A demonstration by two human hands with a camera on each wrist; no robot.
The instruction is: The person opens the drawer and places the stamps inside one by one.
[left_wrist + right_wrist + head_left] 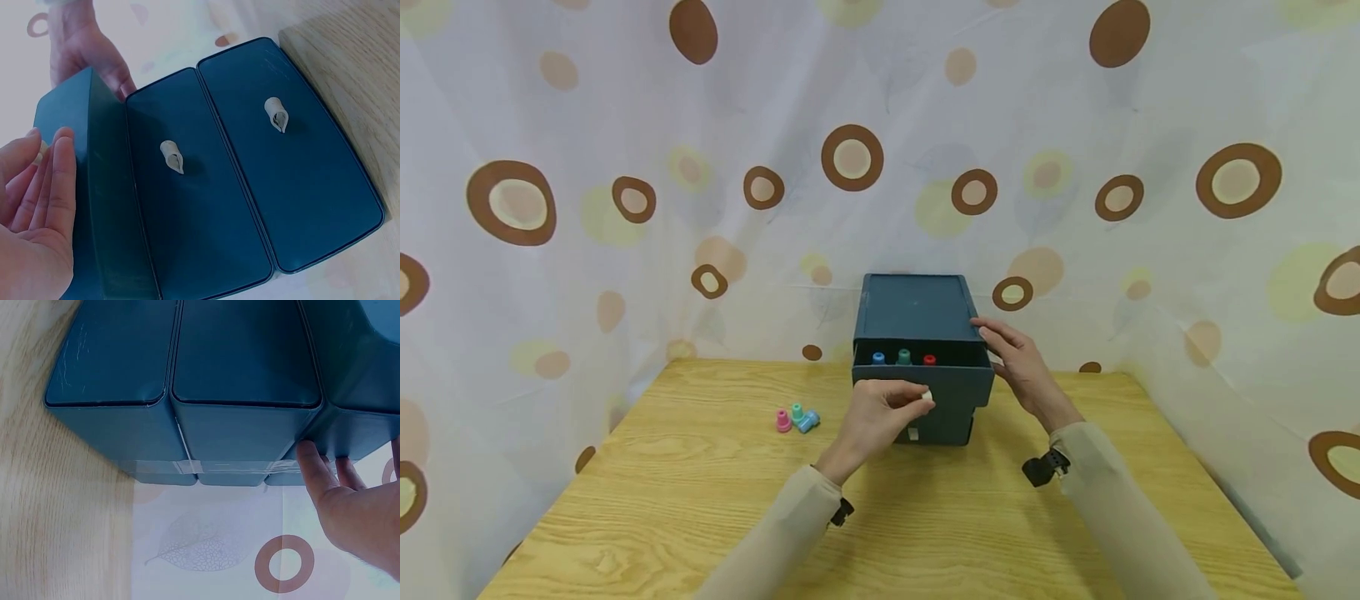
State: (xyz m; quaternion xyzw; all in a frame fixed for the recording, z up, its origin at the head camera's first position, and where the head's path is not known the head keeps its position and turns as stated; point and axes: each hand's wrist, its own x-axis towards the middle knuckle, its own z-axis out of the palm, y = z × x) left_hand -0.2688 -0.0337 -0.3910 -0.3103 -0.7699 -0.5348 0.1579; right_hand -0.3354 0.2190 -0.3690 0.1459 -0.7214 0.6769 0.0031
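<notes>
Fingers of the left hand (pixel 880 414) pinch the small cream pull tab (pixel 927 397) on the partly open top drawer (pixel 925 379) of the dark blue plastic drawer cabinet (pixel 917 308). Right hand (pixel 1018 362) rests flat, fingers straight, against the cabinet's right side. Three small coloured caps (pixel 796 417) lie left of the cabinet on the wooden table (pixel 700 500).

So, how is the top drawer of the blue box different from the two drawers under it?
The top drawer is pulled out, so blue, green and red caps show inside; the lower drawers sit flush and hide their contents. The left hand pinches the top drawer's pale tab, while the lower drawers' tabs hang untouched. The right hand rests on the box's side by the top drawer, not by the lower ones. All are the same dark blue.
</notes>
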